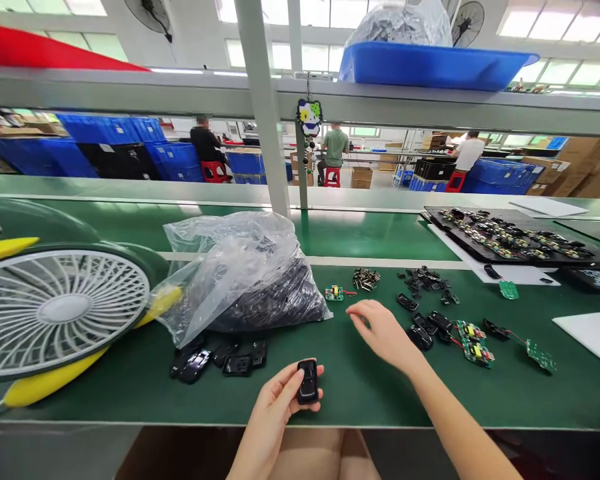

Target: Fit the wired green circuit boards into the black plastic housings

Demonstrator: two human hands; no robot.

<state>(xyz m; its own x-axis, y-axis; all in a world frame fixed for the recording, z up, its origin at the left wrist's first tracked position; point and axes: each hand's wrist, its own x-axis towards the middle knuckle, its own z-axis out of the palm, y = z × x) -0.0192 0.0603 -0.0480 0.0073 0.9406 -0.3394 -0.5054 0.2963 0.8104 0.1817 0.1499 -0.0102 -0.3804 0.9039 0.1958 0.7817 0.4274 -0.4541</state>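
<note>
My left hand (279,395) grips a glossy black plastic casing (308,382) near the table's front edge, thumb across its face and fingers behind it. To the right, my right hand (383,337) hovers over the green table with fingers loosely bent and a gap between thumb and forefinger; nothing shows in it. Just beyond its fingertips lie a small circuit board (335,293) with a red wire and a pile of metal pins (366,279). Several black casings (433,325) sit right of that hand, beside wired circuit boards (476,352) and a heap of small black parts (425,280).
A clear plastic bag (250,280) of black parts stands left of centre, with loose black casings (237,363) before it. A fan (65,310) fills the left side. A black tray (510,257) of assembled boards lies back right. A metal post (267,107) rises behind.
</note>
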